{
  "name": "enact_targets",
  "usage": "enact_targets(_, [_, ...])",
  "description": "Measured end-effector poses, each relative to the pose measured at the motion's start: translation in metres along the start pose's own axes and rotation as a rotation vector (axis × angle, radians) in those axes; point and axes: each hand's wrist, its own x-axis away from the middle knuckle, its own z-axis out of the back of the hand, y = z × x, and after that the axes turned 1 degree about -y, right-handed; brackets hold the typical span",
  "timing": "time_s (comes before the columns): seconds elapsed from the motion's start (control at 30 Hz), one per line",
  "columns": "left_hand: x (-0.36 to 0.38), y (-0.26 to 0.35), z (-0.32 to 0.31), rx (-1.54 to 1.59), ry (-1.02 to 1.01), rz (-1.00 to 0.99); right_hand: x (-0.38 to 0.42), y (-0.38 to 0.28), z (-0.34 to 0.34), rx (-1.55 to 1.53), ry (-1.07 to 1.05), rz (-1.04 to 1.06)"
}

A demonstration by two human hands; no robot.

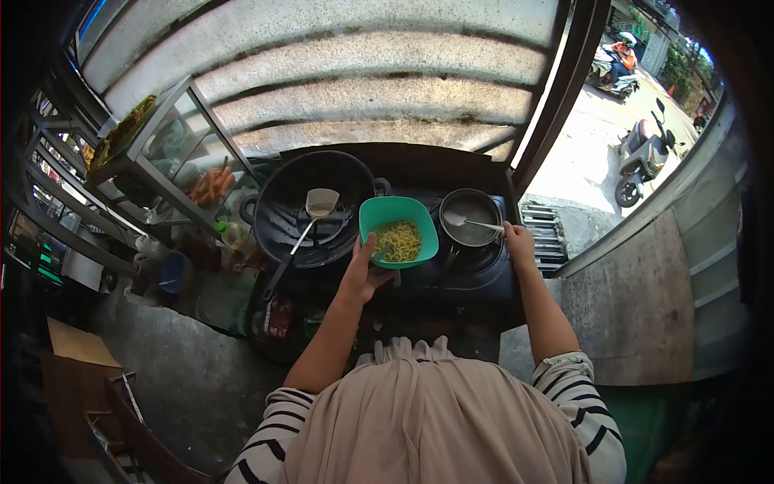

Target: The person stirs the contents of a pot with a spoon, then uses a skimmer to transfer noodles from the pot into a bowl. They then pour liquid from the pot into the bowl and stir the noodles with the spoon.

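My left hand (364,273) is closed around the side of a green bowl (429,230), which is tilted so that its inside faces me. Yellow noodles (401,242) lie in the bowl. To the right of it, a small saucepan (445,234) of cloudy liquid stands on the stove (484,284). My right hand (518,244) grips the handle of a pale spoon (482,224), whose head is in or just over the liquid. A large black wok (278,181) is left of the bowl, with a long-handled ladle (305,235) resting in it.
A glass display case (173,149) with orange sausage-like food (212,185) stands at the left. Near it are bottles (232,234) and bags. A corrugated wall (363,73) rises behind the stove. Outside on the right are a parked scooter (642,153) and a rider (621,58).
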Motion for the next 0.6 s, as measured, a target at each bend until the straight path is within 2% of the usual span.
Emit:
enact_targets(0.07, [-0.002, -0.001, 0.003, 0.010, -0.022, -0.005, 0.002, -0.011, 0.013, 0.056, 0.026, 0.017])
enact_targets(0.13, [-0.001, -0.001, 0.003, 0.013, -0.016, -0.006, 0.006, -0.029, 0.027, 0.183, 0.253, 0.148])
enact_targets(0.2, [-0.001, 0.000, 0.002, 0.017, -0.011, -0.006, 0.014, -0.044, 0.039, 0.290, 0.253, 0.177])
enact_targets(0.27, [0.000, 0.000, 0.002, 0.013, 0.006, 0.006, 0.019, -0.047, 0.043, 0.432, 0.306, 0.352])
enact_targets(0.37, [-0.001, 0.000, 0.001, 0.014, 0.004, 0.011, 0.022, -0.043, 0.042, 0.479, 0.253, 0.424])
enact_targets(0.6, [-0.002, -0.001, -0.001, 0.023, 0.005, 0.018, 0.033, -0.034, 0.019, 0.353, 0.141, 0.213])
